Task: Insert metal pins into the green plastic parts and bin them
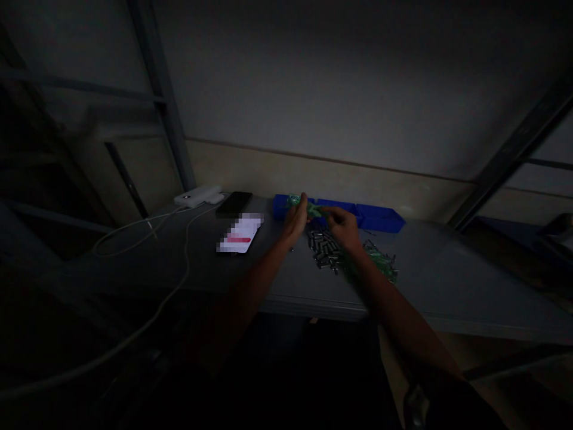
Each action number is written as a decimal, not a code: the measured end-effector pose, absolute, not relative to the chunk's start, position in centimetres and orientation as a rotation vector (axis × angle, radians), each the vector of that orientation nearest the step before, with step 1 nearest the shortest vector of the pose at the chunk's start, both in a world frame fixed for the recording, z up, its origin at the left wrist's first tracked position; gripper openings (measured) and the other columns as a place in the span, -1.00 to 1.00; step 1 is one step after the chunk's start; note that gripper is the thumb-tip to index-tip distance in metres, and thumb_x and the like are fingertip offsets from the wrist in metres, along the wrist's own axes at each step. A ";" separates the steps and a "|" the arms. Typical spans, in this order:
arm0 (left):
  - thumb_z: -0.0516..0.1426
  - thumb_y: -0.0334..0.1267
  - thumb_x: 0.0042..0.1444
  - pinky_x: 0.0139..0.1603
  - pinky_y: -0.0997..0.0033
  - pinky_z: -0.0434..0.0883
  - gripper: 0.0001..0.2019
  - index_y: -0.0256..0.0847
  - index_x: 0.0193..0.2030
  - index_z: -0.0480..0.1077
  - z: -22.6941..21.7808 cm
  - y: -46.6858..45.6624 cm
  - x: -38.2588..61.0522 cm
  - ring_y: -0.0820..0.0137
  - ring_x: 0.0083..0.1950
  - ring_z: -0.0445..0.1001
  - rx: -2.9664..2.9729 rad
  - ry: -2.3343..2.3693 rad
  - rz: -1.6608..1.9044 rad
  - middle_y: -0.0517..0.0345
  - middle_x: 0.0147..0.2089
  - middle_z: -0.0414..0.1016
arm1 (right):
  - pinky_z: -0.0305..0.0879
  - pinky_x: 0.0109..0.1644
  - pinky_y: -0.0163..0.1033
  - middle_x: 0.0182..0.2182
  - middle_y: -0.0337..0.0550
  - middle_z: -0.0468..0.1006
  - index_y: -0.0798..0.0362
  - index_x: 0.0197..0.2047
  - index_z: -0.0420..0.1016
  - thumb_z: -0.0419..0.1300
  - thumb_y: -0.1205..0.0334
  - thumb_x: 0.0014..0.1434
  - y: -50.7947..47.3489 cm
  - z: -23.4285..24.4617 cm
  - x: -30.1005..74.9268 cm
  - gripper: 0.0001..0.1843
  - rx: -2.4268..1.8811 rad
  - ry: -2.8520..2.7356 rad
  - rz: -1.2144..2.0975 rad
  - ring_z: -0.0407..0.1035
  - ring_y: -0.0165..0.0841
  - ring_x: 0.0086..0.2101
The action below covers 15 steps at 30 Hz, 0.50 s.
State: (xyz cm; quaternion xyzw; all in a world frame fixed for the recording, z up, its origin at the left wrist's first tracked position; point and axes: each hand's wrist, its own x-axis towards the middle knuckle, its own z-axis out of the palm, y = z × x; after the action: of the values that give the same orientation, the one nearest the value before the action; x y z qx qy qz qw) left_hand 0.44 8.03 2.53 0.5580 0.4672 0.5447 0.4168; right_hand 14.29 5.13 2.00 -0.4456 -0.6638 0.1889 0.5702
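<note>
Green strip (313, 209) pinched between left hand (295, 220) and right hand (344, 228), both closed on it, above small metal pieces (324, 248) on the surface (447, 286). Looks light, thin, floppy; best held near its ends, gently.

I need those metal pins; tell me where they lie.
Head view: the pins lie heaped on the table, right of centre, below the right hand, before the blue bins.
</note>
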 end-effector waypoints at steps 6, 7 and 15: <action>0.08 -0.22 0.07 -0.38 0.44 0.21 -0.82 -0.21 -0.50 0.31 2.0 8.6 0.4 0.44 -0.42 0.32 1.578 1.086 1.481 0.26 -0.53 0.31 | 0.07 -0.38 -0.28 -0.58 -0.29 0.37 0.05 -0.30 0.59 0.02 0.25 -0.04 5.1 2.0 14.5 -0.67 -1.050 -1.622 0.416 0.12 -0.43 -0.55; 0.08 -0.24 0.07 -0.38 0.45 0.22 -0.84 -0.21 -0.50 0.31 1.9 8.7 0.4 0.44 -0.42 0.32 1.593 1.084 1.494 0.27 -0.53 0.30 | 0.10 -0.35 -0.28 -0.56 -0.28 0.37 0.04 -0.32 0.59 0.03 0.24 -0.03 5.1 2.1 14.5 -0.69 -1.055 -1.605 0.407 0.14 -0.42 -0.53; 0.10 -0.50 0.00 0.02 0.35 0.34 -0.82 -0.20 -0.28 0.43 2.2 8.4 0.4 0.38 -0.10 0.45 1.796 0.937 1.555 0.14 -0.20 0.53 | 0.13 -0.37 -0.30 -0.56 -0.23 0.37 0.05 -0.52 0.50 0.09 -0.22 0.04 5.4 2.6 14.8 -0.51 -1.111 -1.335 0.632 0.23 -0.38 -0.44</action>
State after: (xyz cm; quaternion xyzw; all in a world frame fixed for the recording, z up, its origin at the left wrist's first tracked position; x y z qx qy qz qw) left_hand 0.36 8.43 2.21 0.6732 0.3511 0.5829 0.2895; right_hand 14.76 5.37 2.58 -0.4796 -0.5765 0.2728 0.6026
